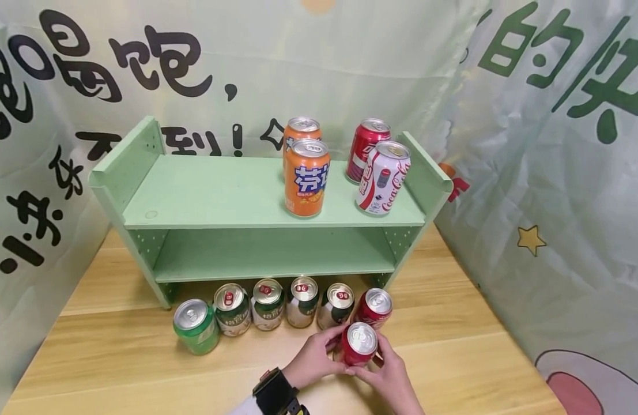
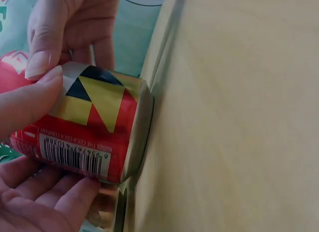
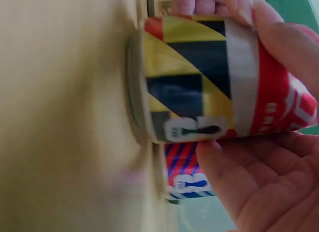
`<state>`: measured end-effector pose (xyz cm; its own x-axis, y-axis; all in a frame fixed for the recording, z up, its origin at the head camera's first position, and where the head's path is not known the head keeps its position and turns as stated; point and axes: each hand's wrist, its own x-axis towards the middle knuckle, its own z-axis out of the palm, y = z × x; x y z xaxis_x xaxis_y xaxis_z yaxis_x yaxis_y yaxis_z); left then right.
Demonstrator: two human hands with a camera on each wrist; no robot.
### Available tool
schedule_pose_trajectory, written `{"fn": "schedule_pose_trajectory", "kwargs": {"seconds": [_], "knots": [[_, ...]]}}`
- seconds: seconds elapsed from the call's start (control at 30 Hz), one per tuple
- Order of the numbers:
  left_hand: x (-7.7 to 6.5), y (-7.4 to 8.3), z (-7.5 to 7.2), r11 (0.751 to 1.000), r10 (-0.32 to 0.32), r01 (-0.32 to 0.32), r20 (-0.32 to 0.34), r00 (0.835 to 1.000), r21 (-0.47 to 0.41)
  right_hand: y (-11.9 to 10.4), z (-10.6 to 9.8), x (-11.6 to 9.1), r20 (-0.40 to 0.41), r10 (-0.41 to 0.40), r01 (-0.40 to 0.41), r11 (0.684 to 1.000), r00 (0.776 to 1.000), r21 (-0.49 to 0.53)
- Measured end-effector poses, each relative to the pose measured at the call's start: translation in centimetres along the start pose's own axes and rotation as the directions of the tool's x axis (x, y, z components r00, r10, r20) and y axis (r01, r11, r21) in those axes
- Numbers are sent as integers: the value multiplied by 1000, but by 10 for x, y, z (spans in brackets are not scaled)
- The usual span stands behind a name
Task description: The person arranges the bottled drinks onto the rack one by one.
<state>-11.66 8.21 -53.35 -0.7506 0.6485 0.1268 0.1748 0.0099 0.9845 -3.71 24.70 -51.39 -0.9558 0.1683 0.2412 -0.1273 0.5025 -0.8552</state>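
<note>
Both hands hold one red soda can (image 1: 359,344) close over the wooden table, in front of the row of cans. The left hand (image 1: 314,358) curls round its left side and the right hand (image 1: 388,369) round its right, thumbs meeting at the near side. In the left wrist view the can (image 2: 99,117) shows a barcode and a yellow, black and red pattern. The right wrist view shows a similar pattern on the can (image 3: 189,82), with the right fingers (image 3: 234,177) along its side. Just behind it stands another red can (image 1: 374,308).
A green can (image 1: 196,327) and several green-and-white cans (image 1: 267,304) form a row before the pale green two-tier shelf (image 1: 210,190). On its top stand orange cans (image 1: 306,178), a dark red can (image 1: 367,150) and a white-and-red can (image 1: 383,178). Printed curtains (image 1: 547,173) enclose the table (image 1: 453,346).
</note>
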Motion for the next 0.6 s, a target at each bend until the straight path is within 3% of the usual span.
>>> {"fn": "schedule_pose_trajectory", "kwargs": {"seconds": [0.43, 0.6], "knots": [[-7, 4, 11, 994, 56, -48, -88, 995, 93, 5, 6, -4, -82, 52, -39, 987, 995, 154], [-13, 9, 5, 988, 101, -87, -109, 989, 125, -6, 8, -3, -61, 9, 2, 985, 998, 172]]}}
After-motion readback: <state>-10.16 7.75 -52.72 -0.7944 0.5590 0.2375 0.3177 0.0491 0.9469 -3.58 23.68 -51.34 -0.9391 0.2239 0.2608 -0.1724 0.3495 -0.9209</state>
